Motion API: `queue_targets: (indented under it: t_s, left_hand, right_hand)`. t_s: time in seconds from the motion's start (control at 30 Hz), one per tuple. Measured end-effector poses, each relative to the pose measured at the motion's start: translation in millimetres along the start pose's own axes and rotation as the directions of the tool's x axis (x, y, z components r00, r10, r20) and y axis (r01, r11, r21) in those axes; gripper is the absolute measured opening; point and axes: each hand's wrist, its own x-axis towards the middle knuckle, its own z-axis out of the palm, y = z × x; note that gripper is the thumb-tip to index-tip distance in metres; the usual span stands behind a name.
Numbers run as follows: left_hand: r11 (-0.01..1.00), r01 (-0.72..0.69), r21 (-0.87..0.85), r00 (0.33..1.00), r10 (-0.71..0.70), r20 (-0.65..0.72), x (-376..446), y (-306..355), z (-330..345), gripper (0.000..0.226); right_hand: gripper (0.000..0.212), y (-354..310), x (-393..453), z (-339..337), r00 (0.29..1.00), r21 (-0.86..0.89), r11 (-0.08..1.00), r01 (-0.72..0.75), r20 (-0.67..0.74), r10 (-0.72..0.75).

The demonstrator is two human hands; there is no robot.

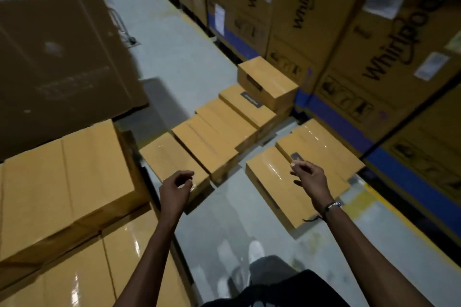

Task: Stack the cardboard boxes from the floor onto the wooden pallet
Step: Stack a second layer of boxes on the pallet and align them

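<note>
Reaching with left hand (175, 188) and right hand (310, 178), fingers loosely curled and grasping nothing, toward floor boxes (282, 184) lying at one o'clock; stacked boxes (67, 182) sitting at nine o'clock.

The stacked boxes (67, 182) at lower left run off the left and bottom edges, and whatever they rest on is hidden beneath them; the big dark carton (57, 40) at upper left is cut by the frame, its faint print too blurred to read; the tall cartons (374, 45) at upper right are cropped at top and right, their small labels illegible; the person's shoes (254, 252) are smeared by motion blur.
</note>
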Motion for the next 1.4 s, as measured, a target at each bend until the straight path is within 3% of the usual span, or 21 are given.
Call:
queue_targets:
  t_s: [0.27, 0.47, 0.9, 1.2, 1.4]
  left_hand:
    - [0.998, -0.059, 0.013, 0.988, 0.056, 0.143, -9.9, 42.6, 80.0, 0.021]
    - [0.999, -0.041, -0.004, 0.979, 0.041, 0.201, -21.1, 71.5, 144.7, 0.023]
    - [0.999, 0.024, 0.044, 0.985, -0.031, 0.168, -58.4, 99.3, 272.4, 0.021]
    - [0.975, 0.217, 0.059, 0.958, -0.224, 0.182, -10.1, 54.8, 365.3, 0.031]
    - [0.927, 0.346, 0.143, 0.899, -0.371, 0.231, 24.4, -11.9, 437.0, 0.04]
  right_hand:
    - [0.015, 31.1, -14.1, -91.5, 0.978, 0.074, 0.994, -0.077, -0.188, 0.089]
    - [0.012, 50.4, -9.3, -153.0, 0.966, 0.113, 0.989, -0.092, -0.231, 0.117]
    - [0.012, 85.2, 67.3, -247.6, 0.979, 0.05, 0.981, -0.188, -0.067, 0.191]
    - [0.02, 111.6, 188.1, -224.6, 0.97, -0.216, 0.963, -0.159, 0.147, 0.193]
    - [0.029, 162.1, 275.9, -196.5, 0.953, -0.394, 0.911, -0.12, 0.21, 0.216]
